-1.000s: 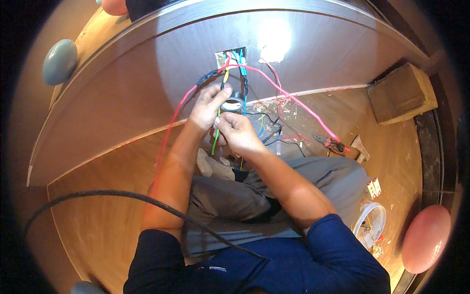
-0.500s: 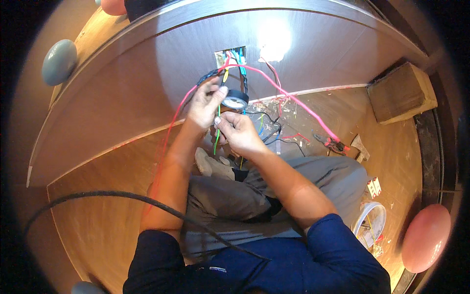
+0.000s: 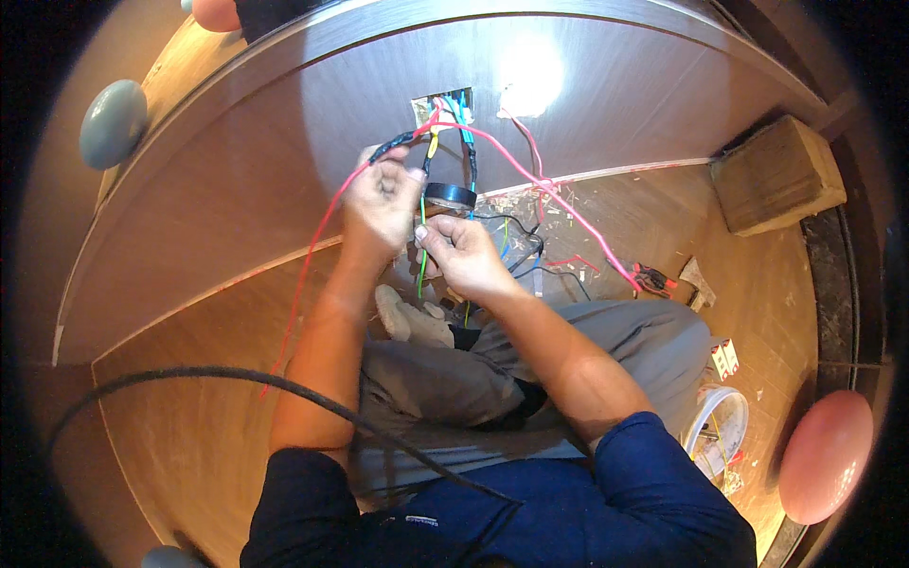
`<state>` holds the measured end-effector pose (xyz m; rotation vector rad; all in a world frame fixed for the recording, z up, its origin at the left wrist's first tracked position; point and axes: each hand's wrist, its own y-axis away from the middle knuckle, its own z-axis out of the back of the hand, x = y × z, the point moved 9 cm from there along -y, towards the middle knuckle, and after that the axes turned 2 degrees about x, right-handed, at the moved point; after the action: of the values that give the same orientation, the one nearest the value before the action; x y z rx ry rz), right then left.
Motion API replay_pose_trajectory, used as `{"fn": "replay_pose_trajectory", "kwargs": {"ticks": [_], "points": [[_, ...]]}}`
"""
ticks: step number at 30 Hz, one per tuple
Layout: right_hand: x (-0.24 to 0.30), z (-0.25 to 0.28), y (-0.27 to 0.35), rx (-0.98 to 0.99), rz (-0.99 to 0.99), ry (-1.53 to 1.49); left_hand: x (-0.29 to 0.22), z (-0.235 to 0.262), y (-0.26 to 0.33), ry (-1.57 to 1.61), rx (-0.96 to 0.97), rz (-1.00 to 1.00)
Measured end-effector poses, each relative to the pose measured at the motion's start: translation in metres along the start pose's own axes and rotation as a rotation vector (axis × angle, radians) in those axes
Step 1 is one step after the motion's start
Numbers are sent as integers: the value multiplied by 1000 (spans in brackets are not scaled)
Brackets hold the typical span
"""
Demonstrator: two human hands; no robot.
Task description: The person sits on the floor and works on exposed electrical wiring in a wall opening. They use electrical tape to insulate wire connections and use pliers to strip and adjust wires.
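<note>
A green-and-yellow wire (image 3: 422, 241) hangs from the wall box (image 3: 442, 102), a cut-out in the brown wood panel. My right hand (image 3: 464, 257), below the box, pinches this wire between thumb and fingertips. My left hand (image 3: 382, 201), also below the box, is closed around the bundle of red and black wires (image 3: 398, 147) leading into it. A roll of black tape (image 3: 449, 196) sits just under the box, between my hands. I judge I am mid-way through sorting conductors; next calls for a steady grip while separating one strand
</note>
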<state>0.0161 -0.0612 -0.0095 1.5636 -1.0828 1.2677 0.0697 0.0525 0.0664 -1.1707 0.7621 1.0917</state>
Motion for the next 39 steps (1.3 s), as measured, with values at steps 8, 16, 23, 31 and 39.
{"fn": "replay_pose_trajectory", "kwargs": {"ticks": [8,16,23,31,39], "points": [[-2,9,2,36,-56,-33,-6,-5,10,-226,255,-231],[6,8,5,-51,21,38,-11,1,15,88,52,-21],[1,7,10,-9,-116,-42,11,-13,8,-210,167,-83],[-3,13,4,7,-39,-68,21,5,14,142,438,442],[-10,9,-1,-29,-12,-47,7,-23,14,561,210,239]]}}
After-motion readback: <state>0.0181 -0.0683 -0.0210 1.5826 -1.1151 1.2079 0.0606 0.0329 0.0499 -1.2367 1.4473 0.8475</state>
